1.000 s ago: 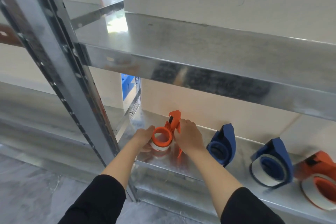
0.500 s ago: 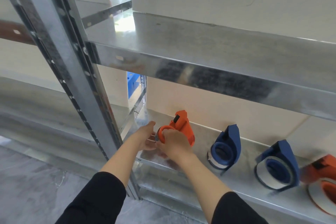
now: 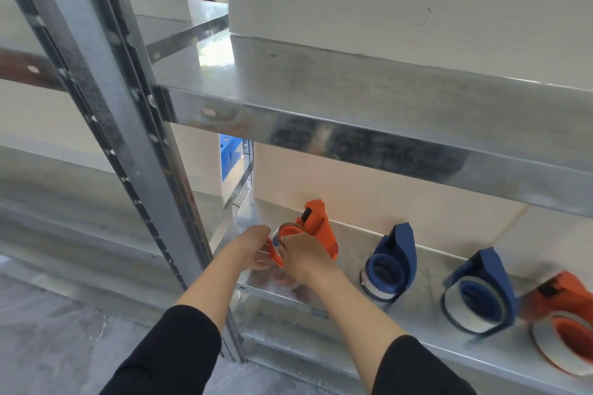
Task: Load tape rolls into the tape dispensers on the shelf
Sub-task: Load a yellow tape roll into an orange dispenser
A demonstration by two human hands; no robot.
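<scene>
Your orange dispenser (image 3: 317, 228) stands at the left end of the shelf (image 3: 423, 301). Its roll (image 3: 278, 234), open to view a second ago, is now almost covered by your right hand (image 3: 305, 253), curled over the hub. Your left hand (image 3: 253, 247) still grips the left rim, so seating looks nearly done.

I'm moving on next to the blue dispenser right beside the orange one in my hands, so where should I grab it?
Take the blue dispenser by its arched blue back, coming from above. It stands upright on the shelf with that hood uppermost and clear, while its ring of white tape faces forward, probably awkward to pinch.
</scene>
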